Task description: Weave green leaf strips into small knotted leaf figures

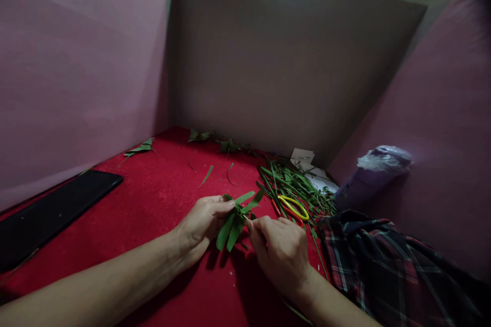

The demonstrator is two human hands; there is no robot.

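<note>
A small piece made of folded green leaf strips is held up over the red cloth, its loose ends spreading out like petals. My left hand grips its left side between thumb and fingers. From the right, my right hand pinches the piece near its middle with thumb and index finger; the exact bit between those fingertips is too small to make out. Scissors with yellow and red handles lie just beyond my right hand, partly under a heap of long green leaves.
Red cloth covers the surface, with leaf scraps scattered about. A black flat slab lies at left. Folded leaf pieces sit along the back wall. White paper, a purple plastic-topped object and plaid fabric are at right.
</note>
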